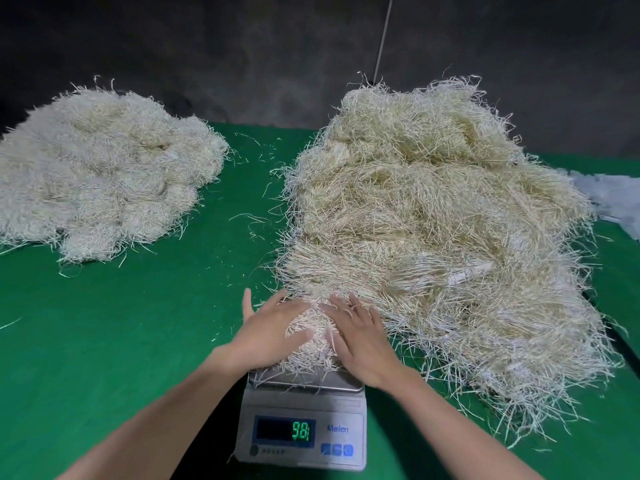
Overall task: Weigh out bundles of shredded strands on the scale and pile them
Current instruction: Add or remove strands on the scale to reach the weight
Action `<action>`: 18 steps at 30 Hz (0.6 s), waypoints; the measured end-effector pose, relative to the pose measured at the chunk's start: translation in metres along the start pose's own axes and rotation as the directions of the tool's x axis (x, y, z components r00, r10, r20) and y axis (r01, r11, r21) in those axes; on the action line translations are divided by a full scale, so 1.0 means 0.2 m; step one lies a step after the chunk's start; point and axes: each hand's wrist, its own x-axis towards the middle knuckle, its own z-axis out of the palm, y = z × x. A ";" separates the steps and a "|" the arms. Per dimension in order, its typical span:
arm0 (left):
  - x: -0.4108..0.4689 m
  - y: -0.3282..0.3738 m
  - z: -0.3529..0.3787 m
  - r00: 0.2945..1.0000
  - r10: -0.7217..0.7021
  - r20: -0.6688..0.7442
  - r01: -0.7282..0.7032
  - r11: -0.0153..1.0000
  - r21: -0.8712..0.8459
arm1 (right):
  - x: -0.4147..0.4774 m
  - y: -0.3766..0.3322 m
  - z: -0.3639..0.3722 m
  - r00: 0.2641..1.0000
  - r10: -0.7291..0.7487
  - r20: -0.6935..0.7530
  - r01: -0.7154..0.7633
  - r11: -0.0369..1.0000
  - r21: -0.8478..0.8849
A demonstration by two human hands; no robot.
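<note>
A grey digital scale [301,434] stands at the front middle of the green table, its green display lit. On its metal pan lies a bundle of pale shredded strands [313,344]. My left hand [266,332] rests on the bundle's left side with fingers spread and fairly straight. My right hand [360,336] lies flat against its right side, fingers extended. A big loose heap of yellowish strands [440,237] fills the right half of the table and touches the bundle's far edge. A paler pile of bundles [100,171] lies at the back left.
The green table cover [138,323] carries scattered stray strands between the two heaps. A crumpled clear plastic sheet [613,199] lies at the right edge. A dark wall stands behind, with a thin cord [382,39] hanging down it.
</note>
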 end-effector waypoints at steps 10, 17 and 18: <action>-0.05 -0.03 -0.05 0.977 -0.123 -0.175 0.064 0.950 -0.306 | -0.07 0.05 -0.12 0.999 -0.003 -0.044 0.014 0.967 0.254; -0.14 -0.04 -0.15 0.959 -0.169 -0.226 0.038 0.872 -0.487 | -0.14 0.08 -0.29 0.992 -0.025 -0.126 0.074 0.913 0.401; -0.16 -0.04 -0.16 0.952 -0.179 -0.250 0.038 0.877 -0.479 | -0.15 0.07 -0.31 0.988 -0.017 -0.153 0.081 0.903 0.422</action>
